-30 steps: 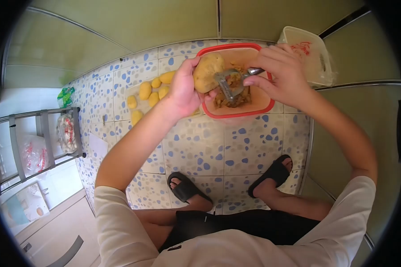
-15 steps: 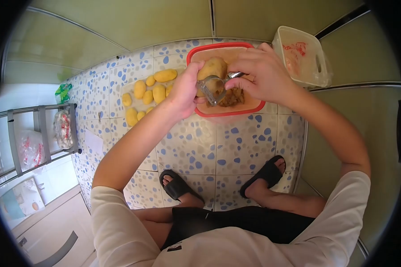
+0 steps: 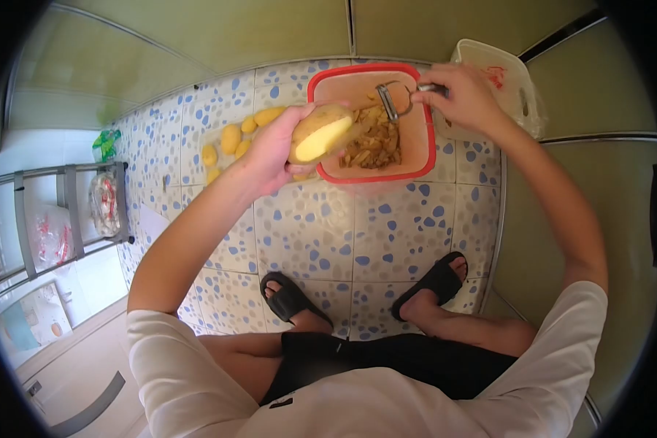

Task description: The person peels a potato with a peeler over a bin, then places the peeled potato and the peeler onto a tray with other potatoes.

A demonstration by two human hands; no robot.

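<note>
My left hand [image 3: 274,152] is closed around a large potato [image 3: 321,139], which has one long pale strip bare of skin; the rest is brown. It is held over the left rim of a red-rimmed bin [image 3: 429,146]. My right hand [image 3: 461,93] grips the handle of a metal peeler [image 3: 388,102], whose blade hangs over the bin, apart from the potato. A thin strip of peel seems to curl near the blade. Brown potato peelings [image 3: 372,139] lie in a heap inside the bin.
Several peeled yellow potatoes [image 3: 231,137] lie on the tiled floor to the left, partly behind my left arm. A white plastic container [image 3: 518,91] stands right of the bin. A grey metal rack [image 3: 69,219] with bagged items is at far left. Green cabinets [image 3: 197,36] line the back.
The peeler has come away from the potato, up and to the right. My left hand has shifted left with the potato, and its bare yellow strip now shows.
</note>
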